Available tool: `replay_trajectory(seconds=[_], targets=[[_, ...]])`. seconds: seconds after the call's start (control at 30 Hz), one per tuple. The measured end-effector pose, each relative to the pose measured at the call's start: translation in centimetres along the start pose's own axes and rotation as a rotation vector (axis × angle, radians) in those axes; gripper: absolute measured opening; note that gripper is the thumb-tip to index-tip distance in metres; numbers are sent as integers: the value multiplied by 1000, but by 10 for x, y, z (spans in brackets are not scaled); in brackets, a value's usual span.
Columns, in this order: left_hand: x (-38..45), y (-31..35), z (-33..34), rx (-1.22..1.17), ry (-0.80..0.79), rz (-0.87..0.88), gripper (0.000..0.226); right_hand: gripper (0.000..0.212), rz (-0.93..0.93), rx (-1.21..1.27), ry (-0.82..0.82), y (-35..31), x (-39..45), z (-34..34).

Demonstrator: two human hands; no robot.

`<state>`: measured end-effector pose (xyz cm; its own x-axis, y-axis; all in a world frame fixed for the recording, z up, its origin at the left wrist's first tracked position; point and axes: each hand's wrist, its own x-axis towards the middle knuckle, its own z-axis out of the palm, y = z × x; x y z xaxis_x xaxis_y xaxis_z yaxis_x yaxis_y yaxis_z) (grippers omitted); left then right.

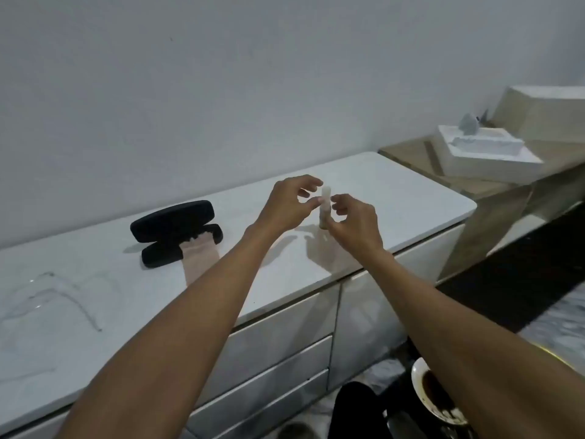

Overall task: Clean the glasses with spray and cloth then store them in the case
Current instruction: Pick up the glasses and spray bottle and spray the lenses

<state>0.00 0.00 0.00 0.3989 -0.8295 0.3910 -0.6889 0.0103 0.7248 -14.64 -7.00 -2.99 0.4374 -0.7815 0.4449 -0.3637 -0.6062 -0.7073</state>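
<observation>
A glossy white cabinet top (395, 198) sits over pale drawers (278, 340); to its right, a white foam tray (493, 160) rests on a beige marble side table (408, 153); a dark-stained white bowl (421, 381) sits below

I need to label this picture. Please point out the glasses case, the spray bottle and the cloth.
glasses case (172, 224): head view, on the open lid.
spray bottle (326, 198): head view, upper body.
cloth (199, 258): head view, middle.

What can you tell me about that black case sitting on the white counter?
The black case is a long, rounded glasses case with a matte, soft-looking surface. It lies open on the white counter, its lid tilted up behind the lower half. A pale pinkish cloth hangs out of its right end onto the counter toward the front edge. No glasses show inside it. Neither hand touches it; both are busy to its right.
</observation>
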Motion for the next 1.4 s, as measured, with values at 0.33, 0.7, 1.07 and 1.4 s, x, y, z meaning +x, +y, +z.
replay_trajectory(seconds=[0.33,0.7,1.07,1.4], targets=[[8,7,15,-45,65,-2,15,19,111,159,-54,11,0,12],[15,10,14,-104,199,20,17,22,122,145,-30,12,4,17],[-17,-21,22,-19,97,-110,20,28,98,142,53,23,4,17],[-32,-35,41,9,43,-189,22,60,-69,65,46,25,0,16]])
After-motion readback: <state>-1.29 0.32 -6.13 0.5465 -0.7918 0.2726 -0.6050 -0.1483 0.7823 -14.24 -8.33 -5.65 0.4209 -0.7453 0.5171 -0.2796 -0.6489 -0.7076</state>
